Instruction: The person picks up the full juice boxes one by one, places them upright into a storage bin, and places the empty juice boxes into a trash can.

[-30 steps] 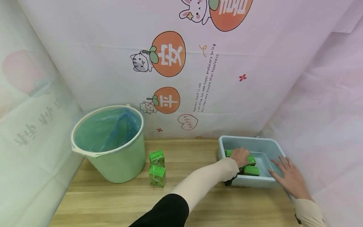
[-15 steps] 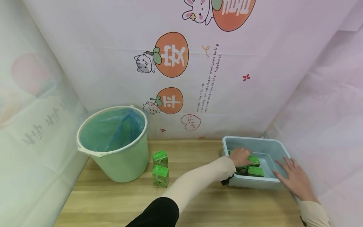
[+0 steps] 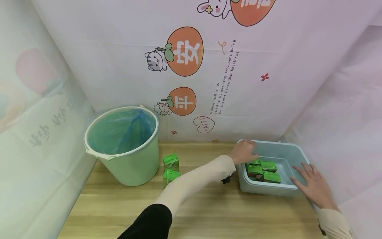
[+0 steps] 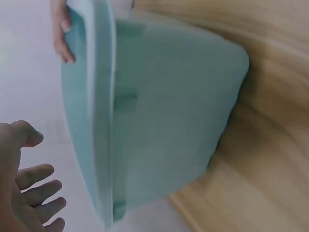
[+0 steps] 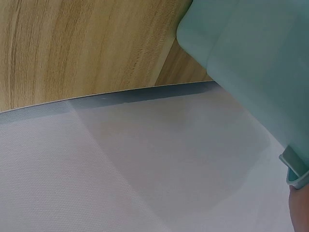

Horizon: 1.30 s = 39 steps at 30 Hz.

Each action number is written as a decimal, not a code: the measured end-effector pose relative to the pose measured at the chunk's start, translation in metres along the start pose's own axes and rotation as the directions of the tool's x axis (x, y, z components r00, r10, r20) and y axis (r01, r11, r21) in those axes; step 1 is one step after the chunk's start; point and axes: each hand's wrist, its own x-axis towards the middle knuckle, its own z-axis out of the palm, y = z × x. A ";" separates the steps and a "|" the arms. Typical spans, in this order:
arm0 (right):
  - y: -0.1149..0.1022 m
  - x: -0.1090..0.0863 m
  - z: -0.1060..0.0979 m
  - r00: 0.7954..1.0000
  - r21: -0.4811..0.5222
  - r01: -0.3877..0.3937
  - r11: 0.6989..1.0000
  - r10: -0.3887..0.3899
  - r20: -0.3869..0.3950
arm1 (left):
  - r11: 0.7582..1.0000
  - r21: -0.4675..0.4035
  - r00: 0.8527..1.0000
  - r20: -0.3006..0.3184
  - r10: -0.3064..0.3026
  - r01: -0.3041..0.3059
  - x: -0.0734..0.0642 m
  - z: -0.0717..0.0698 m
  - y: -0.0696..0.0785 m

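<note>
My left hand (image 3: 244, 152) hovers over the left rim of a light blue plastic bin (image 3: 265, 188), fingers spread and holding nothing. In the left wrist view, the same hand (image 4: 34, 188) is apart from the bin's side wall (image 4: 164, 106). Several small green-topped boxes (image 3: 271, 177) lie in the bin's left half, partly hidden by that hand. My right hand (image 3: 316, 187) rests on the bin's right rim with its fingers extended over the inside. Only a bit of the right hand (image 5: 300, 208) shows at the edge of the right wrist view.
Two more green boxes, one behind (image 3: 171, 162) and one in front (image 3: 170, 176), stand on the wooden table (image 3: 226, 212); my left sleeve partly covers the front one. A pale green bucket (image 3: 140, 167) with a blue liner stands at the left. Printed sheets (image 3: 238, 109) enclose the table.
My left hand has lifted off the boxes inside the bin and moved back to the left rim, its fingers opening. The right hand stays on the rim. The head view has shifted slightly.
</note>
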 end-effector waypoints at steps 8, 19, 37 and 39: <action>0.000 0.001 -0.003 1.000 -0.001 -0.004 1.000 0.004 -0.002 | 0.999 -0.021 0.999 -0.004 -0.039 0.039 -0.015 -0.017 -0.024; -0.001 0.006 0.000 1.000 -0.005 0.014 1.000 -0.014 -0.002 | 0.997 -0.055 0.994 -0.094 -0.053 0.048 -0.036 -0.053 -0.056; 0.002 0.001 0.002 1.000 -0.001 -0.004 1.000 0.004 0.013 | 0.977 -0.117 0.972 -0.133 -0.194 0.179 -0.095 -0.106 -0.114; 0.003 0.001 0.002 1.000 0.002 -0.011 1.000 0.011 0.018 | 0.969 -0.138 0.966 -0.127 -0.224 0.207 -0.102 -0.109 -0.120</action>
